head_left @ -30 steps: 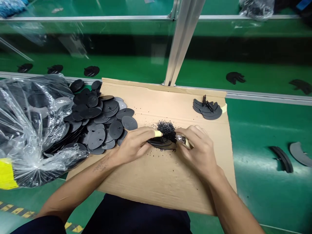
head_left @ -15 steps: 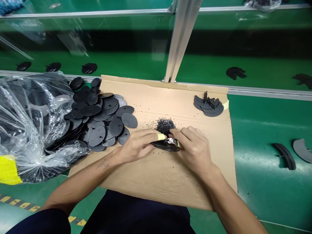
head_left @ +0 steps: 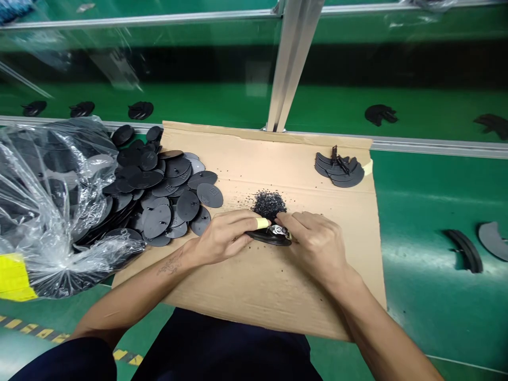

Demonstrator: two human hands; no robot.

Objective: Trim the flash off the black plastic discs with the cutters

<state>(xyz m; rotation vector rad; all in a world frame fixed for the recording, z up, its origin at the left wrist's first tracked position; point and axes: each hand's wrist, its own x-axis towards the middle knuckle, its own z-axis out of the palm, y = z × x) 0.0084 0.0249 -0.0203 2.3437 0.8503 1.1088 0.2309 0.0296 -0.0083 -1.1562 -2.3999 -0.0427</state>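
My left hand pinches a black oval plastic disc flat against the cardboard sheet; a yellow tape band wraps its forefinger. My right hand is closed around a small metal cutter whose jaws sit on the disc's top edge. Just beyond the disc lies a little heap of black trimmings. A pile of loose black discs spreads left of my left hand.
A clear plastic bag full of discs lies at the left. A small stack of discs sits at the cardboard's far right corner. Behind runs a green conveyor with black parts and a metal post. Curved black pieces lie right.
My right hand shifted left and brought the cutter onto the disc's edge. The view tilted slightly; the left hand kept its hold.
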